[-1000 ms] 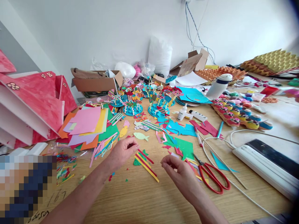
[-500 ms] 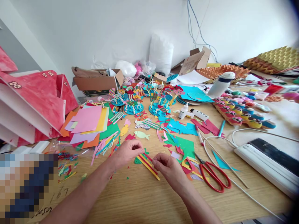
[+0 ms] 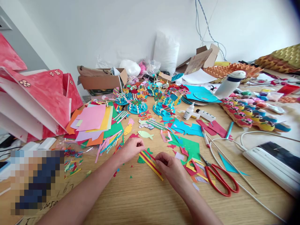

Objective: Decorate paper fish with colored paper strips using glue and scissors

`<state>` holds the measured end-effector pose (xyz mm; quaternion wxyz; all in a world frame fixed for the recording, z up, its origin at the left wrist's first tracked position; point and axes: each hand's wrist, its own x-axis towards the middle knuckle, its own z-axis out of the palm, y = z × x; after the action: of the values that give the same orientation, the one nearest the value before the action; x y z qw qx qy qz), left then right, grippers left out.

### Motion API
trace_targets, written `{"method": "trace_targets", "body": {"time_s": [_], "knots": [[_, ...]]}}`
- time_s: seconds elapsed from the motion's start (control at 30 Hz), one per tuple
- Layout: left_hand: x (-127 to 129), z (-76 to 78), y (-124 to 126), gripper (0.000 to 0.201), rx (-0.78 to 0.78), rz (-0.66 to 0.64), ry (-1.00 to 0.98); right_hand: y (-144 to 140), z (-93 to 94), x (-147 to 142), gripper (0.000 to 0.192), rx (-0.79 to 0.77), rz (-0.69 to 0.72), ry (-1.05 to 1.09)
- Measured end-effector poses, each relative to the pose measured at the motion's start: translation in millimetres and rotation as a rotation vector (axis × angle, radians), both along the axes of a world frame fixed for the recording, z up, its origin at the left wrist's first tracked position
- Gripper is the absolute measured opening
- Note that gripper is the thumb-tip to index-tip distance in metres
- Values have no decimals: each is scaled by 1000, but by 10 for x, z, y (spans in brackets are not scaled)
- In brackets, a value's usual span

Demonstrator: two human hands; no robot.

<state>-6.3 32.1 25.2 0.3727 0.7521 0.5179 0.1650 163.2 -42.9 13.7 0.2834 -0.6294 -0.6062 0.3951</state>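
Both hands are down on the light wooden tabletop (image 3: 145, 200), working a little bundle of thin red and yellow paper strips (image 3: 150, 161) lying flat dead centre, running from 10 to 4 o'clock. The left hand (image 3: 130, 150) has its fingers curled in and pinched at the upper end of the strips. The right hand (image 3: 172, 168) sits at the strips' 4 o'clock side, fingertips bunched tight against them, though I can't tell if it's really gripping one. A small green paper cutout (image 3: 141, 160) pokes out under the strips. Red-handled scissors (image 3: 219, 178) lie at 3 o'clock of the right hand, a pale green paper fish (image 3: 145, 134) at 12.
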Motion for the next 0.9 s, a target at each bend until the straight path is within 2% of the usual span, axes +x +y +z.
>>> {"method": "trace_targets", "body": {"time_s": [0.13, 0.37, 0.6, 0.9], "knots": [[-19, -48, 31, 14, 53, -15, 58, -10, -76, -13, 15, 56, 20, -82], [-54, -139, 39, 15, 110, -102, 92, -27, -77, -29, 21, 142, 88, -214], [-13, -105, 37, 14, 116, -92, 139, -34, -125, -41, 23, 166, 95, -256], [-30, -159, 44, 12, 114, -79, 128, -53, -148, -29, 22, 189, 120, -301]]}}
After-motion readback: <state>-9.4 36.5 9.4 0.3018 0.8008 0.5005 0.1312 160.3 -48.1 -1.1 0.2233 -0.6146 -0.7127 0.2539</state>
